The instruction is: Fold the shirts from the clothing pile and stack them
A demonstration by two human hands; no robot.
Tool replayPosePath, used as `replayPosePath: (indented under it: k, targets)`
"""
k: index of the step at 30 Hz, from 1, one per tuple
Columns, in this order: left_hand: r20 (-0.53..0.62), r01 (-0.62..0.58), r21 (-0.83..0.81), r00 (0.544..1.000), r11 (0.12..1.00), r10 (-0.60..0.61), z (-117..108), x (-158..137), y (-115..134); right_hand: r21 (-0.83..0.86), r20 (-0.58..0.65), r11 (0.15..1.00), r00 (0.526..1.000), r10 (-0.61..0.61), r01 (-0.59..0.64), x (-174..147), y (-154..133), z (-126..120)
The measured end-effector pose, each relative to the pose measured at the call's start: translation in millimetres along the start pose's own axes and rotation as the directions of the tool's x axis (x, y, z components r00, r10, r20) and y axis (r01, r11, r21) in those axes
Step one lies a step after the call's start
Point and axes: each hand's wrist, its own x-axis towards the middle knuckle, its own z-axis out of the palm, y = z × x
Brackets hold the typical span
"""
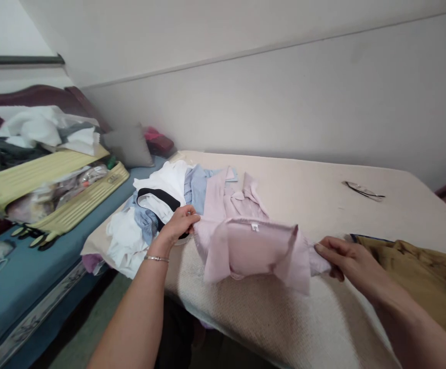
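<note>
A pale pink collared shirt [217,197] is stretched between my two hands, its collar end lifted toward me and a small white label showing inside the neck. My left hand [179,223], with a thin bracelet at the wrist, pinches the shirt near one shoulder. On the other side my right hand [340,256] is closed on the opposite shoulder. The rest of the shirt lies on the cream table cover [300,182], pointing toward the wall.
White and blue clothes [165,179] are heaped left of the shirt. Olive-brown trousers or similar cloth [419,271] lie at the right. Eyeglasses [363,191] rest near the back right. A blue bed [65,246] with a yellow case [80,200] stands left.
</note>
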Motion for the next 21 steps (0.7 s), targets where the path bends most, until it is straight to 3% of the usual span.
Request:
replayPosePath:
  k: [3, 6, 14, 21]
  targets:
    - [0.019, 0.077, 0.193, 0.996, 0.978, -0.082, 15.6, 15.3, -12.6, -0.300, -0.011, 0.953, 1.000, 0.029, -0.031, 8.5, 17.5, 2.7]
    - [0.075, 0.049, 0.265, 0.995, 0.963, -0.071, 23.8, 22.9, -20.4, -0.434, 0.004, 0.900, 1.000, 0.026, -0.022, 9.9, 24.2, 10.5]
    - [0.211, 0.014, 0.283, 0.974, 0.959, -0.077, 17.1, 21.6, -17.6, -0.511, 0.039, 0.858, 0.995, 0.087, -0.055, 10.1, 27.9, 11.7]
    - [0.174, 0.048, 0.186, 0.981, 0.981, -0.080, 27.2, 21.0, -10.7, -0.530, 0.106, 0.847, 0.988, 0.115, -0.041, 11.7, 33.0, 11.0]
